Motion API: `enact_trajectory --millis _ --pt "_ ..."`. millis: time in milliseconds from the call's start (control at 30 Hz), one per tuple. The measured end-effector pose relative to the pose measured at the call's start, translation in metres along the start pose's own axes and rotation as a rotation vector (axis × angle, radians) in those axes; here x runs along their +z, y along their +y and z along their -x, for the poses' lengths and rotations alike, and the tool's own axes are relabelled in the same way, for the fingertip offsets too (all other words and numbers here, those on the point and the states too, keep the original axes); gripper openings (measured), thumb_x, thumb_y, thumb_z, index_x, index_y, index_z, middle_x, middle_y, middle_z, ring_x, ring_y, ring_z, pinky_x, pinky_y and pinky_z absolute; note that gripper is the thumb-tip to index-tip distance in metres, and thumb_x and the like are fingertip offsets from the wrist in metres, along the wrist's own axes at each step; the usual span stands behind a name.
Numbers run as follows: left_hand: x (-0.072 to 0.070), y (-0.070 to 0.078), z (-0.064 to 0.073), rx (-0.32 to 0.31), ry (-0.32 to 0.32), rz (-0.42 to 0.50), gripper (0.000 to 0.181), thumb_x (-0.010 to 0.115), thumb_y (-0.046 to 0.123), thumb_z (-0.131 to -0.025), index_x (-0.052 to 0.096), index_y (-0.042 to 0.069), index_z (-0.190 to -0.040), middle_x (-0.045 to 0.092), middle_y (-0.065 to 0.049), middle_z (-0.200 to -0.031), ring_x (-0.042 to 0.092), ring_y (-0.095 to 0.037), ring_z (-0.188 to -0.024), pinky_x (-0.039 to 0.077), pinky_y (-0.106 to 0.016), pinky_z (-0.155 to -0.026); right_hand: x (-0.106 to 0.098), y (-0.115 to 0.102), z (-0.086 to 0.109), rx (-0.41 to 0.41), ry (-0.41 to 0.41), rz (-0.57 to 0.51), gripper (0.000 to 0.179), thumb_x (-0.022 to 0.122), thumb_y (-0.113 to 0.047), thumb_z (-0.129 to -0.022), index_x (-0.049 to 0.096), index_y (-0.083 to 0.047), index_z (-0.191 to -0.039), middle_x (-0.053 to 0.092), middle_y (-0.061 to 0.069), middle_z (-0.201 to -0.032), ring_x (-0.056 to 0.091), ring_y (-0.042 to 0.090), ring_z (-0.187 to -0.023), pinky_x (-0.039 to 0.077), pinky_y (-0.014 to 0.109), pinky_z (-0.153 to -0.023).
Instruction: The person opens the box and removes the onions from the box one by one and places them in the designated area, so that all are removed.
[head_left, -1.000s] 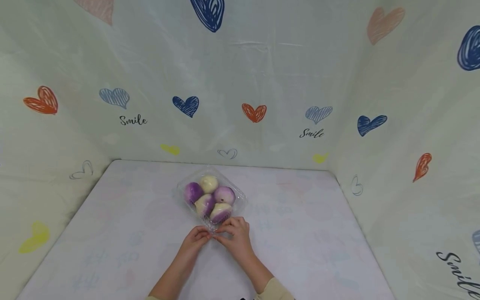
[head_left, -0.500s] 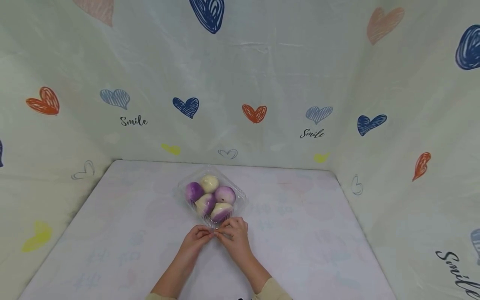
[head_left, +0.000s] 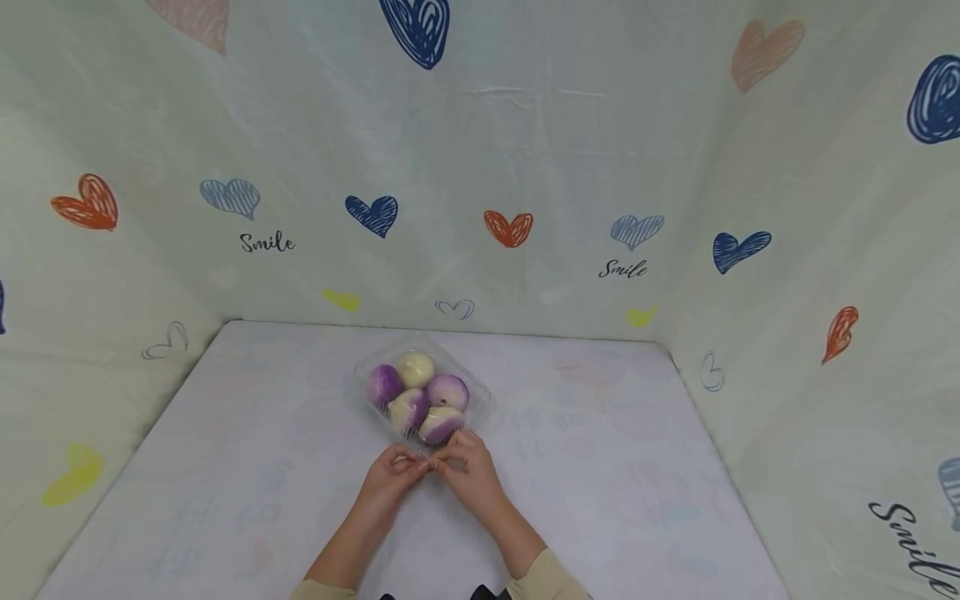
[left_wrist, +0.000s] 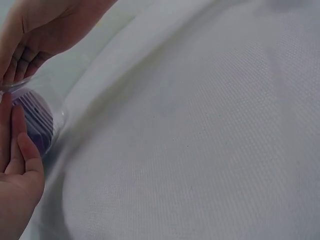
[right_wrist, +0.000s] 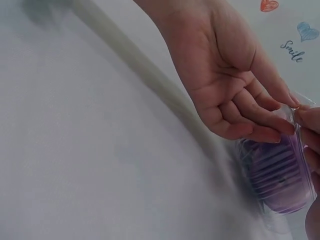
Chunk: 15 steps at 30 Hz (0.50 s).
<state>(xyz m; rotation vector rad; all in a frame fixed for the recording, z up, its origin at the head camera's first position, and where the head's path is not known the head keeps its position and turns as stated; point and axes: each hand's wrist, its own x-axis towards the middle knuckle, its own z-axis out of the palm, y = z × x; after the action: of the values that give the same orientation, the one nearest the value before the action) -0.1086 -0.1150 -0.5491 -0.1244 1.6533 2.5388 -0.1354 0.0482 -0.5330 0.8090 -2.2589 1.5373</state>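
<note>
A clear plastic clamshell box (head_left: pixel 480 398) lies on the table, turned with one corner towards me. Inside it are several purple-and-white turnips (head_left: pixel 448 391). My left hand (head_left: pixel 388 482) pinches the near corner's rim between thumb and fingers. From the other side my right hand (head_left: pixel 471 477) pinches the same corner, the fingertips of both hands meeting there. The left wrist view has ribbed clear plastic (left_wrist: pixel 37 112) with purple behind it, beside the left fingers (left_wrist: pixel 19 125). In the right wrist view the thin rim runs between the two hands. The pinched edge itself is mostly hidden by fingertips.
The box stands on a white cloth-covered table (head_left: pixel 615 483). A pale curtain (head_left: pixel 570 167) printed with hearts and "Smile" hangs behind and on both sides. Small dark objects (head_left: pixel 487 592) show at the bottom edge of the head view.
Both hands stay at the box's near corner. Their fingertips have shifted slightly right and up along the rim. The box and turnips have barely moved.
</note>
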Motion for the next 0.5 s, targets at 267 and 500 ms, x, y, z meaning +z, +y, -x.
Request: enact_trajectory --millis 267,500 --pt "0.0033 -0.0026 -0.0013 0.044 -0.013 0.054 0.024 0.057 -0.017 -0.089 0.048 0.006 -0.090 0.068 0.000 -0.082 0.067 -0.010 -0.084 0.055 -0.022 -0.078 -0.0079 -0.0091 -0.0066 0.142 -0.078 -0.033 0.004 0.076 -0.008 -0.082 0.074 -0.005 -0.081 0.052 -0.004 -0.072 0.047 0.012 -0.077 0.040 0.027 -0.075" --pt "0.0079 -0.0016 -0.0011 0.085 -0.038 0.071 0.025 0.051 -0.020 -0.089 0.045 0.003 -0.091 0.068 -0.001 -0.083 0.066 -0.010 -0.085 0.055 -0.021 -0.079 -0.0105 -0.0106 -0.0087 0.203 -0.108 -0.050 0.003 0.074 -0.004 -0.083 0.073 -0.007 -0.081 0.053 -0.005 -0.075 0.047 0.012 -0.080 0.040 0.028 -0.077"
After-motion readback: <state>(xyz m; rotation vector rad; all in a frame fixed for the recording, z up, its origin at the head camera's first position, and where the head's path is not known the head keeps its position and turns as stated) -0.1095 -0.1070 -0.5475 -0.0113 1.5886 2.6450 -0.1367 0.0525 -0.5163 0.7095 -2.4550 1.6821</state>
